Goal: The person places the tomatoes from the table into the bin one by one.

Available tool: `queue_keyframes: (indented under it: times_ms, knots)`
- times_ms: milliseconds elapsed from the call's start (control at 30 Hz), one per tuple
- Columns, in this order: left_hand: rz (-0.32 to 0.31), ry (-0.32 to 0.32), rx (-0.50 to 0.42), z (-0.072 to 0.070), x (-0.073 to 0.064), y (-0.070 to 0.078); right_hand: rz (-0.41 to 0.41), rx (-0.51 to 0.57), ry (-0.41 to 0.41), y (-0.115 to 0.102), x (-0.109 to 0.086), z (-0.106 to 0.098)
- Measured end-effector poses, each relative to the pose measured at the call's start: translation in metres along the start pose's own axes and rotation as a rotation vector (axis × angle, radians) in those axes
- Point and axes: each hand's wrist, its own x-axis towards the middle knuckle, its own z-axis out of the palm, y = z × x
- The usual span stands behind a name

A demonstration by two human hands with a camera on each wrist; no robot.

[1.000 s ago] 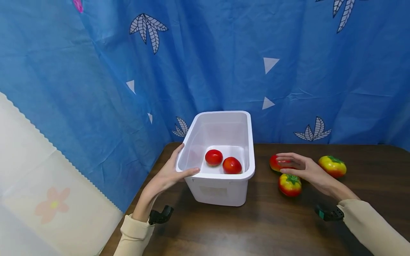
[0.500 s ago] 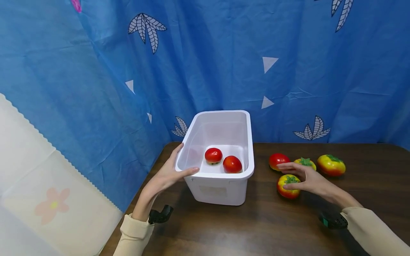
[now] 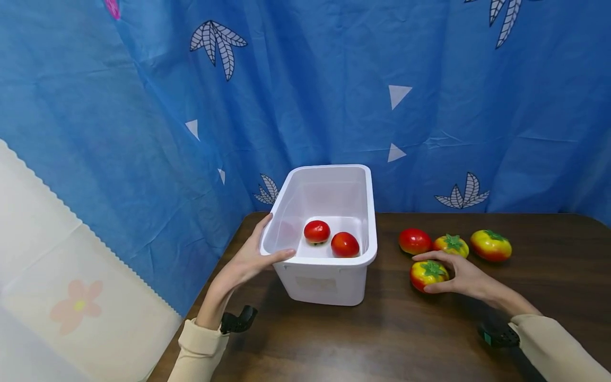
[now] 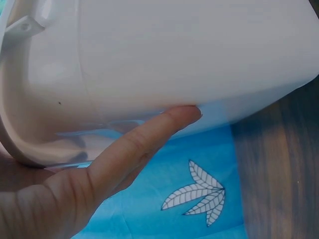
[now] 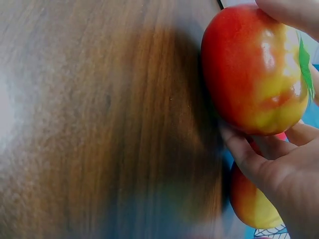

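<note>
Head view: right hand (image 3: 468, 276) has its thumb on the near side and its fingers on the far side of the nearest fruit (image 3: 425, 277), a yellow-and-red one with a green leaf cap. Half a second ago the hand hovered over it with a wider spread; now the gap is narrowed to the fruit's width. The fruit itself lies in about the same spot on the table (image 3: 372, 345), to the right of the white box (image 3: 315, 286). The red fruit (image 3: 413, 242) and middle fruit (image 3: 451, 245) behind it now show more fully than a second ago; the far-right fruit (image 3: 491, 246) lies as before. Left hand (image 3: 252, 257) is unchanged, pinching the box's near left corner, thumb over the rim. Two red fruits, left one (image 3: 316, 232) and right one (image 3: 345, 245), lie inside, also unchanged.

Left wrist view: one finger lies along the box's outer wall; rim sits against the base of the hand.

Right wrist view: fruit is held between thumb and fingers; cannot tell whether it bears on the table.

Surface: dark brown wood grain, glossy. Room: blue curtain (image 3: 324, 95) with leaf and triangle prints behind; cream cloth (image 3: 38, 239) with a flower print at left.
</note>
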Motion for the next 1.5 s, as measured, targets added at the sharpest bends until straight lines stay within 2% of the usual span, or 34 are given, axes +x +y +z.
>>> queue_keyframes:
  times_ms: [367, 667, 1100, 1500]
  knots:
    - [0.005, 0.002, -0.001, 0.0, 0.0, 0.001, 0.036, -0.036, 0.005, -0.001, 0.0, 0.0]
    - [0.007, 0.003, 0.002, -0.001, 0.0, 0.001, 0.064, -0.022, -0.012, -0.004, 0.001, 0.0]
    - [0.008, -0.003, -0.01, 0.0, -0.001, 0.001, 0.065, -0.02, -0.012, -0.004, 0.0, 0.001]
    - [-0.005, -0.005, -0.017, 0.001, 0.001, 0.0, 0.053, -0.042, 0.049, -0.016, 0.003, -0.006]
